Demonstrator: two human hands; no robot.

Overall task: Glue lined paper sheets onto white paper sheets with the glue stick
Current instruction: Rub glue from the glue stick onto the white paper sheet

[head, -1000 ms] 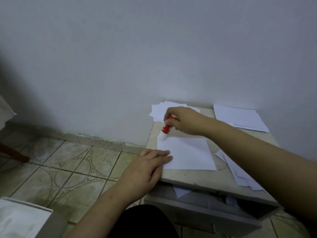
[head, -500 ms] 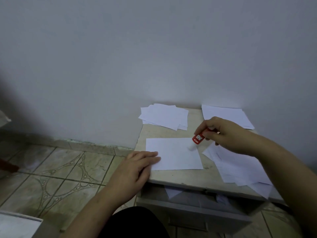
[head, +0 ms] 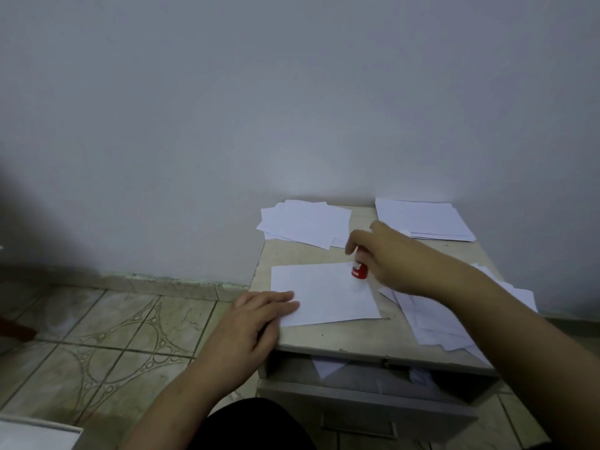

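Since half a second ago the right hand (head: pixel 386 254) has carried the glue stick (head: pixel 358 271) back in from the right edge of the white sheet (head: pixel 321 293) and tipped it from a slant to nearly upright, its white tip now down on the sheet's far right corner region; a second ago it was working at the far left corner, so the strokes are travelling across the sheet. The right hand's fingers are curled round the red barrel from above, pinching it, with the forefinger stretched away toward the wall. The left hand (head: pixel 256 323) has stayed where it was, fingers straight and together, pressing flat on the sheet's near left corner at the tabletop (head: pixel 337 339) edge. The sheet lies with its long axis running left to right, slightly skewed, between the two hands: the left hand anchors one end, the glue tip bears on the diagonally opposite end. Any coming stroke toward the near edge or back leftward will, I judge, pull the paper against that single anchor, so the left hand's hold matters. The right hand is nearer the loose sheets (head: pixel 431 319) fanned at right; two more stacks lie by the wall, and I cannot tell which is lined.
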